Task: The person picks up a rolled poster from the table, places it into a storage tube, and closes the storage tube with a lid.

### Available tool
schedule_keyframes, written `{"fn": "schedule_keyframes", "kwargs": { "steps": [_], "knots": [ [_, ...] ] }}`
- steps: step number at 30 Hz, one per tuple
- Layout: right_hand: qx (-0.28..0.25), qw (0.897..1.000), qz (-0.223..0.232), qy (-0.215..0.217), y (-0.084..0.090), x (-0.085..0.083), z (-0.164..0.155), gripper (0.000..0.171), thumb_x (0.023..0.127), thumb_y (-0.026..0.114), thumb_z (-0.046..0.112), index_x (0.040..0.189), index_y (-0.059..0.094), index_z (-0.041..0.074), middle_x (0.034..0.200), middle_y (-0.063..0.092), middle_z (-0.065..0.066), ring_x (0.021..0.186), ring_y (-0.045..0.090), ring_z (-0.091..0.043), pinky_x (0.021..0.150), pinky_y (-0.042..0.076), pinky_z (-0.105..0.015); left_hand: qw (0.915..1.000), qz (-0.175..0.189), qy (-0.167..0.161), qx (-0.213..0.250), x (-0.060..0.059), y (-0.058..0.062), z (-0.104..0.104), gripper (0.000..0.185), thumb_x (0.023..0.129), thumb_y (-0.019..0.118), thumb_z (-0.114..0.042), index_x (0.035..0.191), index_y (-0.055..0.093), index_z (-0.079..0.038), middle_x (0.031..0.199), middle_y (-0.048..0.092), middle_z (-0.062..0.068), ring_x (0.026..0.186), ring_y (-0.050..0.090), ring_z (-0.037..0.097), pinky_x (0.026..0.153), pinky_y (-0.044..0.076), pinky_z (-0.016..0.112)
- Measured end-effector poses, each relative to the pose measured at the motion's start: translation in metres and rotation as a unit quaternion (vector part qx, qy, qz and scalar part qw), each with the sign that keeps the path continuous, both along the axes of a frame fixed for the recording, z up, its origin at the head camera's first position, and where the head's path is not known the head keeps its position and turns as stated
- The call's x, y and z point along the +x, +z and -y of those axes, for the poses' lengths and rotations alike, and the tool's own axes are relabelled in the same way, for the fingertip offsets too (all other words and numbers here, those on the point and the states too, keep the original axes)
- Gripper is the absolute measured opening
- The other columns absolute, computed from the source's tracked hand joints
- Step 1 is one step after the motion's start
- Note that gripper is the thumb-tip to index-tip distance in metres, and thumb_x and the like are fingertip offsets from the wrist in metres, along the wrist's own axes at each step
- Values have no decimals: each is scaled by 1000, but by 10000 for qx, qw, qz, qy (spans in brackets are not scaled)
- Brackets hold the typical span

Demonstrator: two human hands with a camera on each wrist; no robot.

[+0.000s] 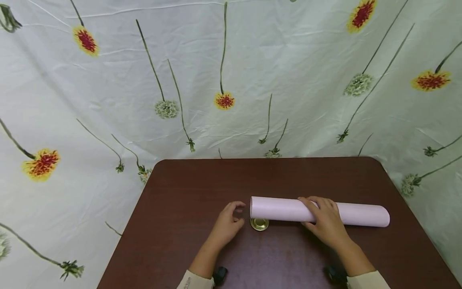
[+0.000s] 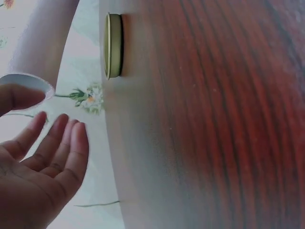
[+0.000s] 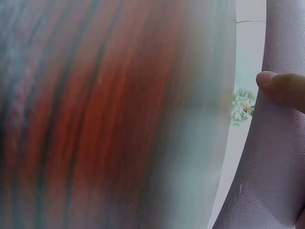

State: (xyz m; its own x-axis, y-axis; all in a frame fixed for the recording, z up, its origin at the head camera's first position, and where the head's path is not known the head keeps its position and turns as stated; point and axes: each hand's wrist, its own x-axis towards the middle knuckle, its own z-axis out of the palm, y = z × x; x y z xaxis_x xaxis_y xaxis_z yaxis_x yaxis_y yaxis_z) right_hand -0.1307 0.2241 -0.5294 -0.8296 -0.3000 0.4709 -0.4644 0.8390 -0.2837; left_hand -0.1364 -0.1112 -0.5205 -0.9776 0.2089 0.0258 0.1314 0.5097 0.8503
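Note:
A pale pink roll (image 1: 278,209), long and smooth with an open left end, lies crosswise in front of me in the head view. My right hand (image 1: 327,222) grips it near the middle, fingers over the top and thumb on the near side. In the right wrist view the thumb (image 3: 281,88) presses on its finely wrinkled surface. Just off the left end, my left hand (image 1: 225,225) has relaxed, slightly bent fingers and holds nothing. A round gold lid (image 1: 260,225) sits under that end, partly covered by the roll; the left wrist view shows its rim (image 2: 114,45) side-on.
The dark brown wooden table (image 1: 202,180) has rounded far corners. Behind it hangs a white cloth (image 1: 252,72) printed with flowers. A black wrist strap (image 1: 220,275) shows at the left cuff, another (image 1: 335,275) at the right.

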Motion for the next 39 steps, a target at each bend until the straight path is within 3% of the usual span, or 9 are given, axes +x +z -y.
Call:
{"fn": "schedule_keyframes", "kwargs": {
  "steps": [4,11,18,27,36,39],
  "knots": [
    [-8,10000,-49,-42,0,-2,-4,89,58,97,15,138,59,20,119,62,-13,112,56,-39,100,32,-58,9980,-101,-282,-565,-2,-2,-4,57,84,75,-7,137,57,-6,128,61,14,111,63,29,84,55,34],
    [-84,9999,-121,-22,-1,-3,-5,90,57,97,13,138,59,20,120,61,-13,111,55,-38,100,31,-60,9863,-316,-797,-1409,-6,-3,-15,67,79,81,-14,139,56,1,131,60,17,125,57,34,105,47,49],
    [-109,9998,-172,-76,0,-4,-5,91,57,97,12,139,58,19,122,60,-14,112,55,-39,100,31,-60,9752,-290,-1045,-1932,-7,-6,-27,62,73,87,-21,127,63,-2,123,60,13,116,57,31,98,50,43],
    [-109,9998,-119,-72,1,-5,-6,90,59,96,12,140,56,19,128,60,-13,116,53,-39,99,31,-59,9593,-539,-1250,-2476,-6,-8,-37,50,67,91,-26,110,73,-8,116,61,10,106,56,26,88,51,35],
    [-55,9999,-147,-41,0,-8,-10,89,60,96,13,140,56,18,123,61,-11,116,53,-38,99,31,-59,9393,-817,-1211,-3106,-9,-8,-46,49,66,91,-27,111,74,-18,110,58,6,98,52,21,81,49,33],
    [-58,9999,-123,-18,0,-10,-10,89,61,96,13,140,56,19,123,60,-11,116,53,-38,99,31,-59,9368,-836,-1170,-3189,-10,-6,-48,47,66,89,-23,110,74,-18,108,57,6,96,52,21,79,49,34]
  ]
}}
